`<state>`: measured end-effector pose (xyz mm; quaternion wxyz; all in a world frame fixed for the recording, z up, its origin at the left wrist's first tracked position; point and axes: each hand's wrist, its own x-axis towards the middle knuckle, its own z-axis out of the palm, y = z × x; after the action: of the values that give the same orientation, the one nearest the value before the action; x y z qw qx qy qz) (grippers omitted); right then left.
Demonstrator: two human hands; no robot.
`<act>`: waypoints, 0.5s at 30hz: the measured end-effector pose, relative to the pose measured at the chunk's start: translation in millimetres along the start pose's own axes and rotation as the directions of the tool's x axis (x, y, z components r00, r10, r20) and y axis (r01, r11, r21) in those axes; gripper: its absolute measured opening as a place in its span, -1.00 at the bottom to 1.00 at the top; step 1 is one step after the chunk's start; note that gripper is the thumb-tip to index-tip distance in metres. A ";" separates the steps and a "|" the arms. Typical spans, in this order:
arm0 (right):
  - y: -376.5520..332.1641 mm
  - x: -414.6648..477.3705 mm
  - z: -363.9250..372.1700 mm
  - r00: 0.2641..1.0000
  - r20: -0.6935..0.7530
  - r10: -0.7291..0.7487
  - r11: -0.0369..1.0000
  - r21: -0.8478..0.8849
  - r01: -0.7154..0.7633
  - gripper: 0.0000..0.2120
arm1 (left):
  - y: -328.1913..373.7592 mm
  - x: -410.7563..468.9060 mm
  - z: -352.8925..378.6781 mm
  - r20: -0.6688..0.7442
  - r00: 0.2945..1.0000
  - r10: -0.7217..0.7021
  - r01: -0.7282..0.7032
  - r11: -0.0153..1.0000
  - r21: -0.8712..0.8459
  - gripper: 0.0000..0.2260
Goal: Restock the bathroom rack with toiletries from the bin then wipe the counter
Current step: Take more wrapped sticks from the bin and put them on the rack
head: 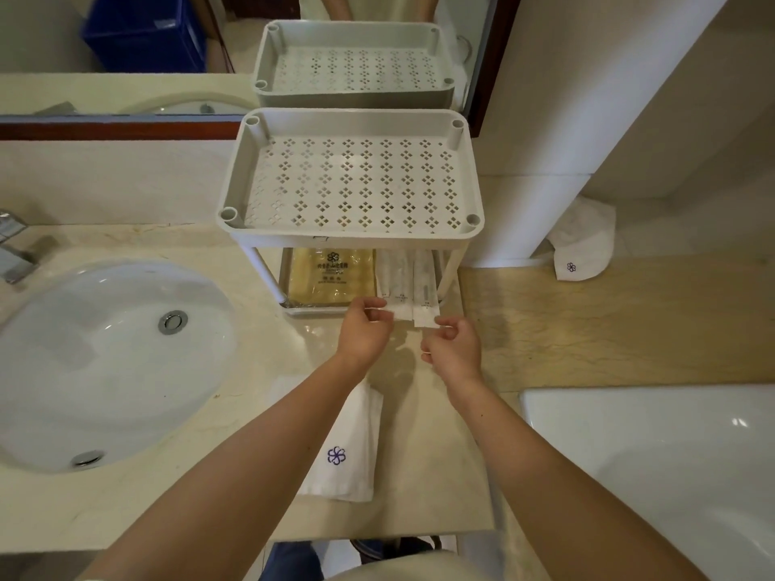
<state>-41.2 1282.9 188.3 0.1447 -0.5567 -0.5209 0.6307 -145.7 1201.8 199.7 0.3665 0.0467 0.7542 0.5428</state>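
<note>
- Both forearms reach in from the bottom edge. The left hand [364, 331] pinches the end of a white sachet [397, 313], and the right hand [455, 350] pinches the neighbouring sachet [425, 317].
- Those two poke out of the lower shelf of the rack [356, 241], beside a yellow packet [327, 278]. The top tray hides most of that shelf, and the print is too small to read.
- Folded towel [352, 463] lies on the counter [167, 509], partly under the left forearm.
- Blue bin [142, 31] shows only in the mirror [50, 44], cut off at the top.
</note>
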 end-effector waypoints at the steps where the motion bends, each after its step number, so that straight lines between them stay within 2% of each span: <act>1: 0.2 -4.7 1.6 0.999 0.030 -0.021 1.000 -0.021 0.022 -0.69 | 0.0 -5.6 -3.4 -0.015 1.000 -0.004 0.004 1.000 -0.018 -0.75; 4: -0.4 -20.3 9.9 0.993 0.102 -0.067 0.996 -0.053 0.073 -0.71 | -2.8 -25.6 -19.1 -0.047 0.999 -0.022 0.018 0.997 -0.074 -0.78; 9: 0.7 -50.5 38.3 0.965 0.247 -0.090 0.987 -0.110 0.120 -0.63 | -12.6 -65.3 -60.9 -0.039 0.997 -0.061 0.055 0.988 -0.146 -0.78; 15: 6.8 -109.9 80.6 0.907 0.400 -0.134 0.971 -0.131 0.201 -0.74 | -37.3 -112.0 -135.0 -0.146 0.988 -0.054 0.023 0.978 -0.207 -0.76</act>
<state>-70.0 1156.3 230.2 0.0450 -0.3841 -0.6367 0.6671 -133.5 1028.2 243.3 0.3216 -0.0472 0.7209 0.6121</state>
